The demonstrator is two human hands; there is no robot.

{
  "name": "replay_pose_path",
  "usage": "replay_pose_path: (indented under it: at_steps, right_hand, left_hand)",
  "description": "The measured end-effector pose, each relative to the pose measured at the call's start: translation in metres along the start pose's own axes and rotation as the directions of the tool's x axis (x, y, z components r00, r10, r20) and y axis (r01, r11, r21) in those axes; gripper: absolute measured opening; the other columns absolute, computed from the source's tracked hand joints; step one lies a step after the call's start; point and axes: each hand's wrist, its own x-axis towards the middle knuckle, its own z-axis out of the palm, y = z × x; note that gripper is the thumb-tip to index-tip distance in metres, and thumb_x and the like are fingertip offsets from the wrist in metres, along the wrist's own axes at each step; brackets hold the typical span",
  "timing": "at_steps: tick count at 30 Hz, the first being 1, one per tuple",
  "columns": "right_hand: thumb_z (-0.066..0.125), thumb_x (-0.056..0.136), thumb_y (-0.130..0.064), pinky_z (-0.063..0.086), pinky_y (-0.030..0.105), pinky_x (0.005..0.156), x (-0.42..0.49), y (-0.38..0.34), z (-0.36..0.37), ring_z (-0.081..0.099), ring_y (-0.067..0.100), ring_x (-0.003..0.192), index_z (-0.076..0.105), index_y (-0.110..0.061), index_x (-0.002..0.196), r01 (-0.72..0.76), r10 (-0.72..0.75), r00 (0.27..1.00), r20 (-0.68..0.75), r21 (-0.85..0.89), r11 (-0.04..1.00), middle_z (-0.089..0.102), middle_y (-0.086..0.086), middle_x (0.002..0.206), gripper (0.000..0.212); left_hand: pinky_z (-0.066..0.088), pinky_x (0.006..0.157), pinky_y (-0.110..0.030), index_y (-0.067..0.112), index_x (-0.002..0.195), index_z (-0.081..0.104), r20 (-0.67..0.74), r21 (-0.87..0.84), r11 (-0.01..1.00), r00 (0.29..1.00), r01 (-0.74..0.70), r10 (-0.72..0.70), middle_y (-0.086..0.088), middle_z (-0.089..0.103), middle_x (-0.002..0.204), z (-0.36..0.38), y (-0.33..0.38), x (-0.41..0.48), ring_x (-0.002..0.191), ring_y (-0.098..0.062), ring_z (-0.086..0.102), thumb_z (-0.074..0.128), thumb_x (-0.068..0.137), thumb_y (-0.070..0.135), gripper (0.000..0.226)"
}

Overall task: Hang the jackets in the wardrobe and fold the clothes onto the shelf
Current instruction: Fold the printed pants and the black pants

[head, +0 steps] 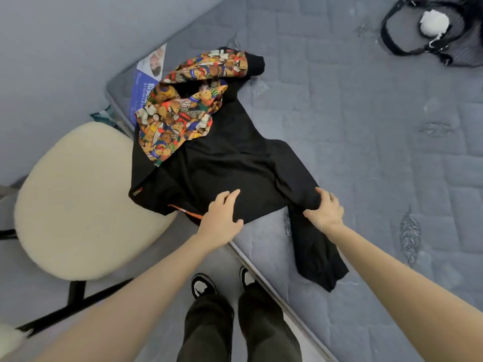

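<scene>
The black jacket (pixel 230 158) is lying spread out on the grey quilted bed (pixel 366 126), occupying the centre of the frame. Its teddy-bear print lining (pixel 177 113) is showing at the collar end, toward the upper left. A blue printed sheet (pixel 146 84) is lying partly under that end.

Your left hand (pixel 222 218) is resting flat on the jacket's near hem, just below centre. Its grip is released: the fingers are lying nearly straight on the cloth, and the thumb is sitting at the hem edge. An orange trim strip (pixel 188 212) is showing just left of this hand.

Your right hand (pixel 325 210) is working right of centre. Its grip is grasping the jacket's sleeve (pixel 316 252), with thumb and fingers curling round a fold of cloth. Below the hand, the sleeve is trailing toward the lower right, along the bed edge.

A cream padded chair (pixel 78 199) is standing at the left, its seat just beside the jacket's corner. A black bag (pixel 460 35) with a white pompom (pixel 434 22) is lying on the bed in the upper right corner, well apart from the jacket.
</scene>
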Motion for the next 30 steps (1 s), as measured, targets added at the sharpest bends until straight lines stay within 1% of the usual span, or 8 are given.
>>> replay_pose_path:
  at_steps: [4,8,12,14,17,22,25,30]
  right_hand:
    - [0.062,0.084,-0.011,0.024,0.044,0.112,0.047,0.032,0.012,0.015,0.034,0.142,0.019,-0.032,0.15,0.009,-0.008,0.997,0.075,-0.01,1.0,0.015,0.013,0.157,0.082]
    - [0.077,0.077,-0.026,0.027,0.047,0.107,0.075,0.056,0.03,0.022,0.039,0.134,0.006,-0.044,0.149,0.045,-0.042,0.996,0.076,-0.038,0.998,0.02,0.011,0.151,0.103]
    - [0.083,0.069,-0.031,0.033,0.049,0.099,0.087,0.073,0.047,0.043,0.036,0.117,0.002,-0.048,0.146,0.118,-0.119,0.993,0.001,-0.139,0.983,0.045,0.011,0.127,0.113]
    - [0.078,0.072,-0.017,0.039,0.038,0.092,0.09,0.077,0.046,0.055,0.029,0.109,0.017,-0.044,0.145,0.197,-0.198,0.979,0.04,0.038,0.98,0.057,0.003,0.115,0.098]
    - [0.057,0.076,0.003,0.043,0.026,0.079,0.087,0.08,0.033,0.06,0.025,0.099,0.042,-0.042,0.137,0.281,-0.283,0.959,-0.002,0.128,0.951,0.064,-0.001,0.108,0.078]
    - [0.044,0.082,0.008,0.032,0.03,0.06,0.074,0.086,-0.031,0.043,0.022,0.071,0.053,-0.046,0.131,0.325,-0.374,0.886,-0.273,-0.209,0.922,0.038,0.001,0.089,0.074]
    - [0.049,0.087,0.004,0.028,0.031,0.059,0.065,0.096,-0.081,0.039,0.021,0.082,0.054,-0.041,0.131,0.336,-0.473,0.82,-0.321,-0.399,0.853,0.034,0.001,0.093,0.063]
    - [0.063,0.088,-0.011,0.031,0.033,0.075,0.051,0.141,-0.143,0.039,0.028,0.102,0.046,-0.036,0.138,0.08,-0.355,0.882,-0.31,-0.643,0.761,0.038,0.008,0.114,0.059]
  left_hand:
    - [0.039,0.104,-0.043,0.026,0.152,0.017,0.045,0.112,0.993,0.998,0.025,-0.031,-0.003,0.012,0.157,0.053,0.009,0.041,0.139,-0.028,0.023,0.057,0.091,0.023,0.073]
    - [0.033,0.105,-0.043,0.028,0.152,0.012,-0.001,0.274,0.962,1.0,0.017,-0.017,-0.005,0.009,0.158,0.101,0.015,0.072,0.14,-0.029,0.017,0.056,0.092,0.025,0.075]
    - [0.038,0.092,-0.039,0.028,0.152,0.006,-0.16,0.506,0.861,0.987,0.059,0.026,-0.005,0.022,0.147,0.13,0.018,0.092,0.12,-0.028,0.035,0.053,0.093,0.026,0.076]
    - [0.039,0.079,-0.033,0.025,0.152,0.007,-0.186,0.578,0.814,0.98,0.047,0.075,-0.004,0.034,0.137,0.134,0.021,0.1,0.105,-0.025,0.043,0.052,0.093,0.016,0.075]
    - [0.042,0.071,-0.037,0.028,0.152,0.012,-0.125,0.438,0.898,0.992,0.035,0.023,-0.009,0.045,0.123,0.121,0.027,0.109,0.095,-0.03,0.05,0.047,0.091,-0.003,0.077]
    - [0.049,0.077,-0.04,0.04,0.151,0.009,0.076,0.285,0.958,0.997,0.002,-0.025,-0.01,0.054,0.116,0.091,0.051,0.088,0.095,-0.032,0.057,0.042,0.085,-0.002,0.085]
    - [0.048,0.083,-0.038,0.045,0.15,0.01,0.155,0.226,0.974,0.988,-0.022,-0.013,-0.009,0.057,0.117,0.093,0.083,0.067,0.102,-0.029,0.057,0.044,0.082,0.002,0.087]
    - [0.048,0.086,-0.028,0.038,0.151,0.015,0.323,0.045,0.991,0.94,-0.13,0.109,-0.008,0.058,0.124,0.141,0.161,0.049,0.108,-0.022,0.056,0.045,0.084,0.005,0.08]
